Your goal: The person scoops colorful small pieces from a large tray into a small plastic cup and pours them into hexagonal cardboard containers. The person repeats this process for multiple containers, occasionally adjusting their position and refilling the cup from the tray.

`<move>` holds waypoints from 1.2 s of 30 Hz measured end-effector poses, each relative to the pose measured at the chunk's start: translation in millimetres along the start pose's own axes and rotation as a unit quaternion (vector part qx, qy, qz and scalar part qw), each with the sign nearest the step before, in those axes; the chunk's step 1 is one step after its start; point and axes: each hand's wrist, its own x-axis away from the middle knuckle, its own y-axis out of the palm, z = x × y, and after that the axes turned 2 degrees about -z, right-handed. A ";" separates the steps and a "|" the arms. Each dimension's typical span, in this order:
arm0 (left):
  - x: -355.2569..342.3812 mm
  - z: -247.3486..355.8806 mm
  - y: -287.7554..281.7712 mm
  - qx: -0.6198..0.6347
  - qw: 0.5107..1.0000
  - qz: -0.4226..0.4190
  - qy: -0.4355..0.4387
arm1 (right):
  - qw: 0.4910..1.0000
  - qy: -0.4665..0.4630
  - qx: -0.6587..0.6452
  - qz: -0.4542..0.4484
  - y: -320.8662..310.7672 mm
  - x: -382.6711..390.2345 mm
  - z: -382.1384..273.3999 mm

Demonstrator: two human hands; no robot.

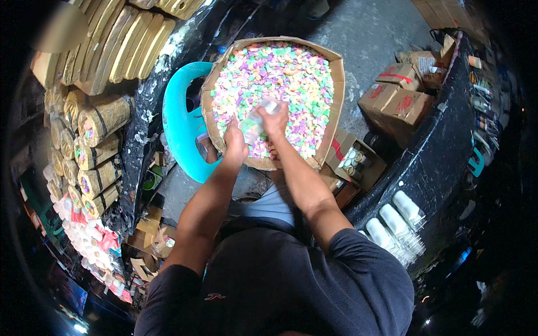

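A shallow cardboard box (337,92) with raised sides is filled with small pastel pieces (291,73) in purple, green, orange and white. Above the pieces, my right hand (274,120) is closed round a clear plastic jar (251,129), which is tilted and has a pale end near my fingers. Coloured pieces show through the jar's wall. My left hand (235,140) is at the jar's lower end, its fingers curled against the side and slightly blurred.
A turquoise plastic chair (178,120) stands under the box's left side. Wrapped bundles (101,126) and stacked boards (123,47) rise at left. Cardboard cartons (395,103) and an open carton of small jars (361,165) lie right. White-topped cylinders (395,219) line a black-covered table (403,162).
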 end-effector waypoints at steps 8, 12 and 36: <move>79.1 33.7 52.0 -0.205 0.978 0.013 0.022 | 0.854 0.188 -0.484 -0.040 -73.2 -76.0 -10.7; -25.3 24.0 -23.5 -0.286 0.956 0.049 0.046 | 0.951 -0.109 -0.113 0.265 -95.2 -135.7 -59.8; 110.7 64.1 119.5 -0.295 0.945 -0.122 0.071 | 0.880 0.149 -0.408 -0.191 -100.1 -102.0 -17.3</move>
